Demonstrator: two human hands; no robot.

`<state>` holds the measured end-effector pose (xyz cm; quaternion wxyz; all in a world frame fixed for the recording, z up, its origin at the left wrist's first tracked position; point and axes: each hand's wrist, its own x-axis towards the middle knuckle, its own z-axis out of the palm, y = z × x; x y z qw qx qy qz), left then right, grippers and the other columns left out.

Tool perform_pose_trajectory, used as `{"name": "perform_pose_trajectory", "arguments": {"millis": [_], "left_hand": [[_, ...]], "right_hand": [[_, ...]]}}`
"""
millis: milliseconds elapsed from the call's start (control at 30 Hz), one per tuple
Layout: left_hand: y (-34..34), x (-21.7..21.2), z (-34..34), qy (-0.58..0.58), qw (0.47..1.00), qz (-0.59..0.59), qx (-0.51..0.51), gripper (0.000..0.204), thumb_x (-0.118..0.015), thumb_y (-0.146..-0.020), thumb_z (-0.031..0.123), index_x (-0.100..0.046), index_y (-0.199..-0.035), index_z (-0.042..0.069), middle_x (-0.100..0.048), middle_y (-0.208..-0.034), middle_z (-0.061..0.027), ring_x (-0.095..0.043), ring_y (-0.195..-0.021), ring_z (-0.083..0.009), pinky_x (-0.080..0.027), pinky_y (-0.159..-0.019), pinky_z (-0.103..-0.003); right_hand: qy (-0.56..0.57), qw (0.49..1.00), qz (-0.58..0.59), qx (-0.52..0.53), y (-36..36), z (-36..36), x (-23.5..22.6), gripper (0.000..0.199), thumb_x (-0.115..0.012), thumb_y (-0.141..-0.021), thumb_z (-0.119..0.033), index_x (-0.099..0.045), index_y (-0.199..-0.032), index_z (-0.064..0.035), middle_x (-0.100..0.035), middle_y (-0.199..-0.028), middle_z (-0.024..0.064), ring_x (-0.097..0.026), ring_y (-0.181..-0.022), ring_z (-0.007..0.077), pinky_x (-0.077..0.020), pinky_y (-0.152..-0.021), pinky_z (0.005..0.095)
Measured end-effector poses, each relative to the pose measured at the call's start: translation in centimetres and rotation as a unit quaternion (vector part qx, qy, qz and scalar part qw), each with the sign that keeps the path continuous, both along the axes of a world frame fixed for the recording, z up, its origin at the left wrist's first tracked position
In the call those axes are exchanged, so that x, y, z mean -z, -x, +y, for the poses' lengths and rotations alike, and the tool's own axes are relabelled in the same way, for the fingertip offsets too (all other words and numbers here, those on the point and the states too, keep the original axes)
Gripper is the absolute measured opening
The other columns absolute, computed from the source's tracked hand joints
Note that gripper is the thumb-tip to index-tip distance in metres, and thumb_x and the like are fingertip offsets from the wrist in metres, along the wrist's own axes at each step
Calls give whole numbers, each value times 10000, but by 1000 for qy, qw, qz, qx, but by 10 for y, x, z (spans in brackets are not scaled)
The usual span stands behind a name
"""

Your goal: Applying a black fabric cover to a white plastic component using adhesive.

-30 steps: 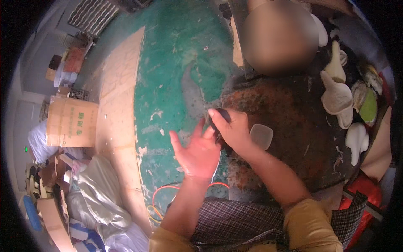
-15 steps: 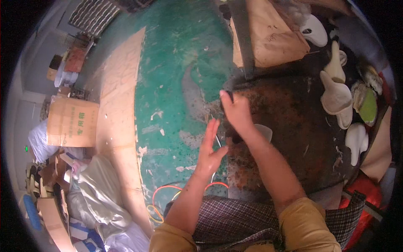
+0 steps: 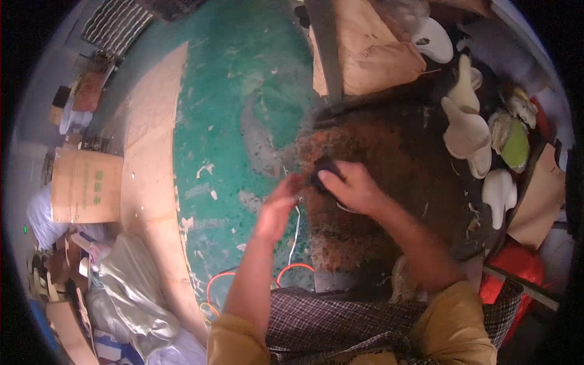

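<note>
The dark, rounded block [image 3: 324, 167] is looking matt, while the rust-brown and black rectangular tabletop [image 3: 389, 140] is showing a rough, mottled, corroded-looking finish and the cream saddle-shaped pad [image 3: 467, 135] is presenting a smooth, matt, foam-like skin. The green painted floor [image 3: 210, 128] is displaying a scuffed, flaking coat, and the long tan cardboard sheet [image 3: 149, 146] is looking dull and papery. The crumpled silvery-grey plastic-looking sheet [image 3: 128, 277] is gleaming in its folds, whereas the dark checked cloth [image 3: 340, 313] and mustard-yellow fabric sleeve [image 3: 456, 322] are appearing soft and matt.
</note>
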<state>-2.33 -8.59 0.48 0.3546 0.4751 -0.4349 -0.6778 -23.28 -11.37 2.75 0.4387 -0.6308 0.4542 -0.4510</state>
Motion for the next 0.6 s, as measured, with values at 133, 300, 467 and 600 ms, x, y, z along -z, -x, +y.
{"name": "perform_pose_trajectory", "arguments": {"millis": [133,300,467,600], "left_hand": [[10,-24,1,-178,920,341,-66,938,-264,-775,744,-366,-1322,-12,-352,-1381,-198,-285,-1302,-352,-166,-1067,-513],[18,-26,-1,-176,879,441,-37,1075,-201,-704,832,-315,-1350,-20,-253,-1433,-195,-230,-1326,-348,-158,-1075,-482],[16,-18,-5,-182,877,442,-50,1086,-199,-699,837,-305,-1352,-25,-250,-1432,-201,-238,-1321,-340,-152,-1081,-483],[0,7,-3,-168,905,373,-116,1067,-243,-714,820,-277,-1363,-26,-255,-1430,-201,-218,-1331,-346,-127,-1090,-473]], "right_hand": [[-47,968,216,-117,28,0,46,235,-546,-840,-202,-607,-869,23,-625,-849,178,-593,-856,299,-472,-708,366],[-97,815,531,-211,32,29,140,207,-555,-802,-167,-626,-854,20,-609,-818,186,-556,-892,360,-470,-724,453],[-126,872,441,-173,42,-1,122,234,-564,-825,-200,-615,-828,28,-596,-707,160,-595,-704,270,-482,-639,400],[-125,988,30,-82,-10,-2,15,408,-571,-836,-357,-579,-753,42,-617,-676,184,-625,-633,284,-454,-545,393]]}}
